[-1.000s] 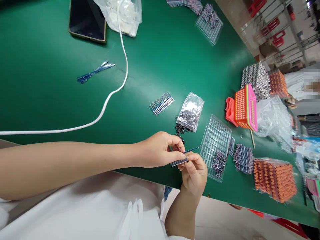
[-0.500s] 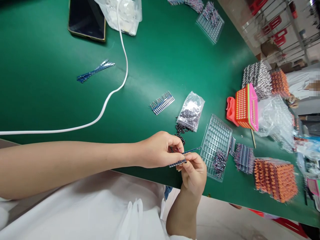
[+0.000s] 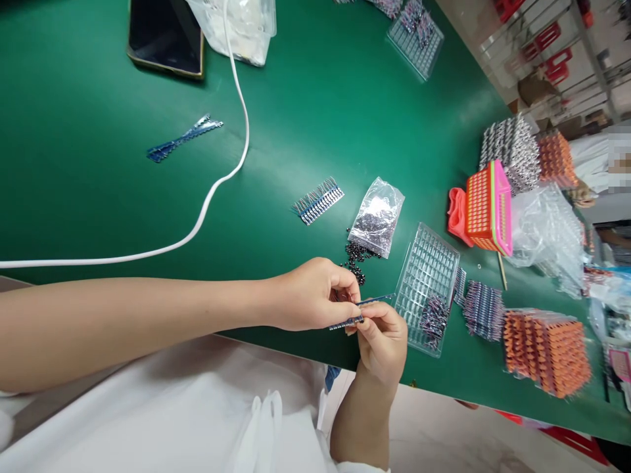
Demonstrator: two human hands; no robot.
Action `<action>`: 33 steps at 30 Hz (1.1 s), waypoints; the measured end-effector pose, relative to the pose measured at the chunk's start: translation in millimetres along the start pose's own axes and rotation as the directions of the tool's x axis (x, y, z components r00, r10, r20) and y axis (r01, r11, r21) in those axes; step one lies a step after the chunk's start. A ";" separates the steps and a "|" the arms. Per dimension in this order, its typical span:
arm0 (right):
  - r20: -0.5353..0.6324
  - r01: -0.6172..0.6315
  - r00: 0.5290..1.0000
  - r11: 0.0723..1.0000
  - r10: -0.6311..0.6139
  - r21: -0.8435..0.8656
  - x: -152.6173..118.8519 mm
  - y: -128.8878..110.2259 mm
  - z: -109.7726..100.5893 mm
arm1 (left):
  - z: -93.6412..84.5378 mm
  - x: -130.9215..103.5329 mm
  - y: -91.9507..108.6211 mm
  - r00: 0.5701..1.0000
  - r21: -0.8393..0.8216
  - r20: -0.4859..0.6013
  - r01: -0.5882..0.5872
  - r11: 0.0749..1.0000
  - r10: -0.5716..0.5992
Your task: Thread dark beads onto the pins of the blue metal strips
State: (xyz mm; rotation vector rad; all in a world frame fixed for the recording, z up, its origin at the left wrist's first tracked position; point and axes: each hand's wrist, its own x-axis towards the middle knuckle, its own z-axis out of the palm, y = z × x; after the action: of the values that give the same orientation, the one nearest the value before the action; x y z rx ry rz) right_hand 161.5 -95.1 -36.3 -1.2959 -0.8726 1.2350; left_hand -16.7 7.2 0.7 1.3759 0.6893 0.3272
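Observation:
My left hand (image 3: 315,295) reaches in from the left, its thumb and fingers closed on a narrow blue strip with metal teeth (image 3: 344,323). My right hand (image 3: 383,336) pinches the same strip near its right end, the fingertips of both hands meeting there. A second thin blue strip (image 3: 380,299) sticks out between the fingers toward the right; whether it joins the first is hidden. Just beyond the hands lie small dark beads (image 3: 355,255), spilled by a clear plastic bag (image 3: 377,217). A similar blue strip with wire pins (image 3: 318,201) lies on the table.
Right of my hands sits a clear compartment tray (image 3: 426,289) holding small pieces. Farther right are stacked strips (image 3: 483,310), orange stacks (image 3: 547,351) and an orange-pink basket (image 3: 488,207). A white cable (image 3: 211,197), phone (image 3: 167,36) and blue strips (image 3: 183,139) lie left.
The held strip has shifted slightly left and its angle has changed a little between the fingertips. Both hands keep their grip in nearly the same place. The camera view has turned slightly.

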 end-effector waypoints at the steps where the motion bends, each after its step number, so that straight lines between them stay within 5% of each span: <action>1: -0.001 0.001 1.000 1.000 -0.001 -0.006 -0.1 0.3 -0.1 | -0.2 0.1 0.0 1.000 0.000 0.000 0.002 1.000 -0.002; 25: 0.005 -0.025 1.000 0.999 0.025 0.024 -1.5 4.7 -1.3 | 1.0 2.6 -4.5 1.000 0.004 0.014 -0.008 1.000 0.008; 33: -0.046 0.009 0.999 1.000 -0.010 -0.010 1.4 5.0 -0.4 | 1.3 4.5 -6.8 0.998 0.025 -0.055 -0.016 1.000 0.017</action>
State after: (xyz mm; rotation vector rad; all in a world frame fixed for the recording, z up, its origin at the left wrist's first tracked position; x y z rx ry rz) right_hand 161.4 -94.5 -41.5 -1.3221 -0.8518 1.1899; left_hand -13.6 7.5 -7.0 1.4009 0.7297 0.3719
